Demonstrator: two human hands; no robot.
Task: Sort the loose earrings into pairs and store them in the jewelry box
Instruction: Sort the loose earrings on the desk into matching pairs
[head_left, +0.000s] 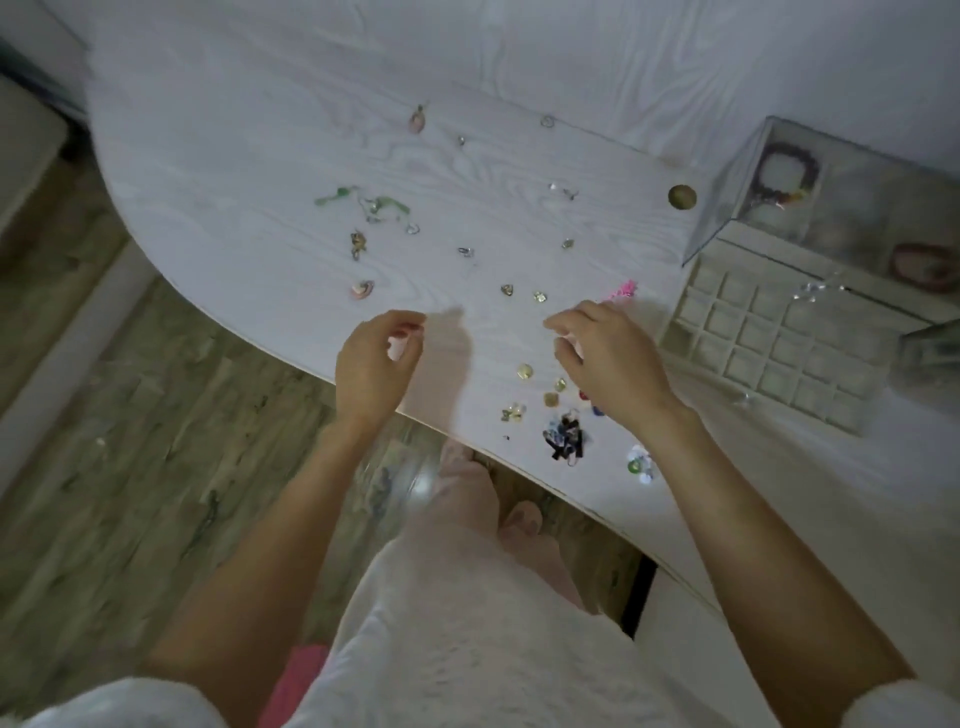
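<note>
White wood-grain table (260, 171) with a curved near edge carries everything; plank floor shows below it at seven o'clock.

Nearest, at five o'clock, a dark tangle (565, 440) of black and blue pieces lies by the edge, with small gold earrings (524, 371) just beyond it, glossy and rounded. They seem bunched here for matching.

Both hands hover over the near edge. The left hand (371, 364) has its fingers curled, thumb and forefinger tips close together around something pale pink; too blurred to say what it is. The right hand (608, 358) is curled too, knuckles up; whether it pinches anything, I cannot tell.

At three o'clock sits the box tray (691, 306), a cream, felt-looking grid of square cells, apparently all vacant, so storing has likely not begun. Its clear lid (727, 182) stands raised behind.

Farther out, from ten to twelve o'clock, lie green pieces (387, 203), silver bits and a pink drop (416, 120), well apart, unpaired.
</note>
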